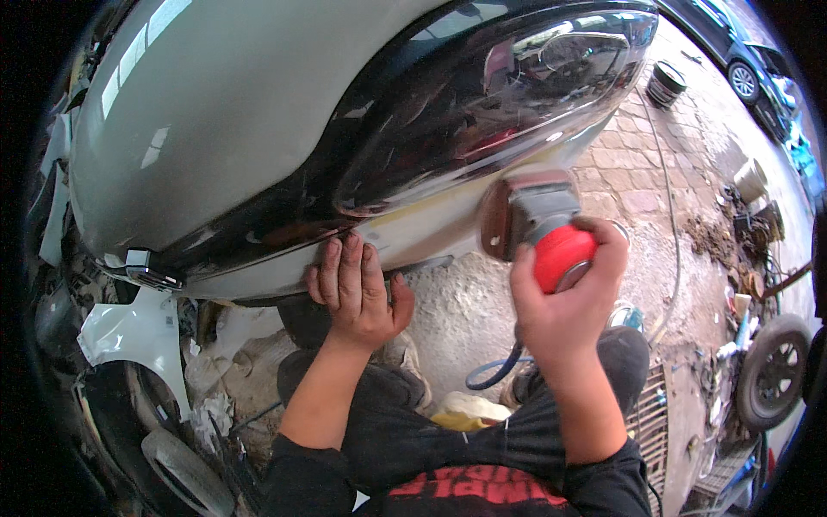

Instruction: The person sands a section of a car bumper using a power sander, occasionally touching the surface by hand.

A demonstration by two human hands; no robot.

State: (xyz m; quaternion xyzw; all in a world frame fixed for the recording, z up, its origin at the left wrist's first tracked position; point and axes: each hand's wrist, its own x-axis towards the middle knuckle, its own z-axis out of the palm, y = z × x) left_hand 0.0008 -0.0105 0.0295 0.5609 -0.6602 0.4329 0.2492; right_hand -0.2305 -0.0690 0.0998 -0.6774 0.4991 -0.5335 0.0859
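Observation:
A red and grey orbital sander [551,233] is gripped in my right hand [573,289], its square pad against the car's bumper below the headlight. The bumper [405,237] is pale, with a yellowish sanded patch near the sander. My left hand [351,289] lies on the bumper with its fingers stretched out and holds nothing. Above it runs the dark, glossy headlight [482,112], beside the light grey hood [224,103]. A blue hose [495,370] hangs below the sander and curves toward my legs.
A black bucket [666,84] stands on the brick paving at upper right. A thin hose [670,189] crosses the ground. To the right lie a wheel [773,370] and a metal grate [650,405]. Loose white panels [138,332] and tires [185,470] crowd the left; another car [732,52] is parked behind.

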